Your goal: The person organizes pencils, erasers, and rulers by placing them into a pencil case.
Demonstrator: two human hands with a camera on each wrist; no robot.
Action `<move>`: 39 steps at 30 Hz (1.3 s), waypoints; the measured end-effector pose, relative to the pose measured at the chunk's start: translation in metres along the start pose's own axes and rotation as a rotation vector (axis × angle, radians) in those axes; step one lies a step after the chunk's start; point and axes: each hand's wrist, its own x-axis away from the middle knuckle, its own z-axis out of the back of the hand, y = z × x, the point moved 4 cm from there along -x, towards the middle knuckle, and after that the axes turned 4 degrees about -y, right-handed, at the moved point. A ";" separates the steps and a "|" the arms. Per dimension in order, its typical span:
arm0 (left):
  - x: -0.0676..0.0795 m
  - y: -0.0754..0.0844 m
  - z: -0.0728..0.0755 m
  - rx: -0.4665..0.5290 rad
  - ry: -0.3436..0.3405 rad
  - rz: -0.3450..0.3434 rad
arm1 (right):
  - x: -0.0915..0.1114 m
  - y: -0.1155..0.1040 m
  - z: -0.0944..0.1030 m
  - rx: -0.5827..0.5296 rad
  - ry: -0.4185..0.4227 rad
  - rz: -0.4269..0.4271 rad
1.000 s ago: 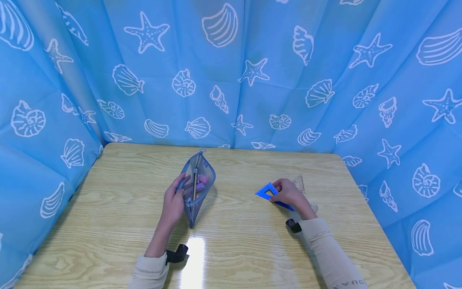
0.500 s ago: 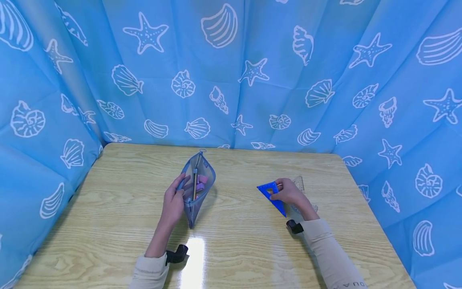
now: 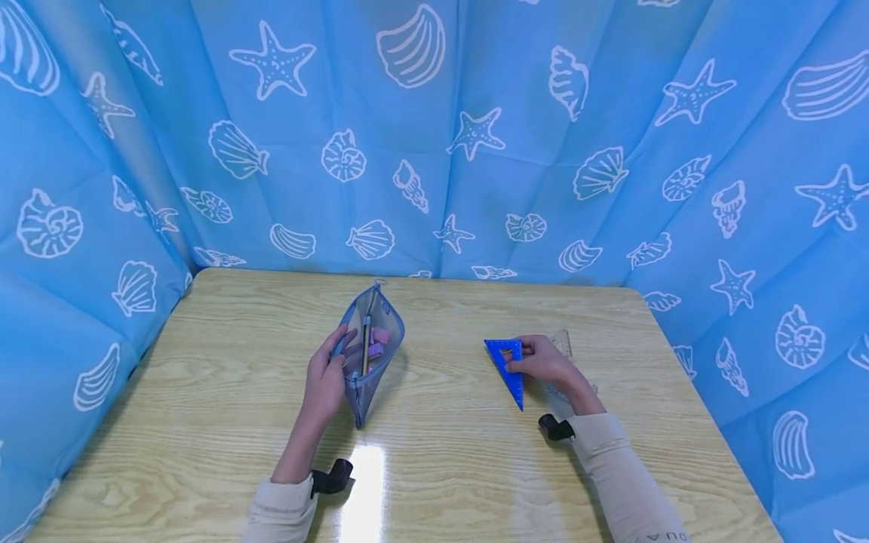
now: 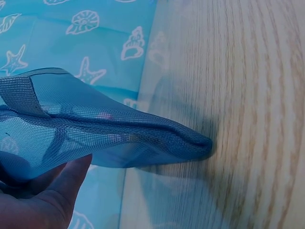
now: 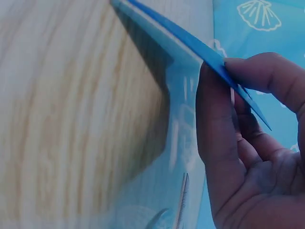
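My left hand (image 3: 327, 381) grips the near left side of an unzipped blue-grey mesh pencil case (image 3: 363, 398), its mouth spread wide. Inside lie a pencil (image 3: 366, 343) and small pink and purple blocks (image 3: 378, 341) resembling erasers. In the left wrist view the thumb (image 4: 71, 181) presses against the mesh (image 4: 109, 126). Toward the right, my right hand (image 3: 546, 362) pinches a blue set square (image 3: 514, 386) between thumb and index finger, held tilted above the table. The right wrist view shows that blue set square (image 5: 183, 36) nearly edge-on.
Partly hidden behind my right hand, a transparent set square (image 3: 563, 343) and another clear piece with markings lie on the wooden table (image 3: 434, 467). A blue shell-print curtain (image 3: 421, 121) hangs around the back and sides.
The right hand has turned the blue set square so its long tip swings from lower right to point nearly straight toward me. The left hand and pencil case stay put.
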 end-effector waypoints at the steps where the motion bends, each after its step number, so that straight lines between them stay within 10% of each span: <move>1: 0.000 0.000 0.000 0.000 0.001 0.002 | -0.001 0.002 0.000 -0.017 0.003 -0.002; 39: -0.002 0.000 -0.004 0.004 -0.011 0.014 | -0.011 -0.008 -0.027 -0.292 -0.095 0.083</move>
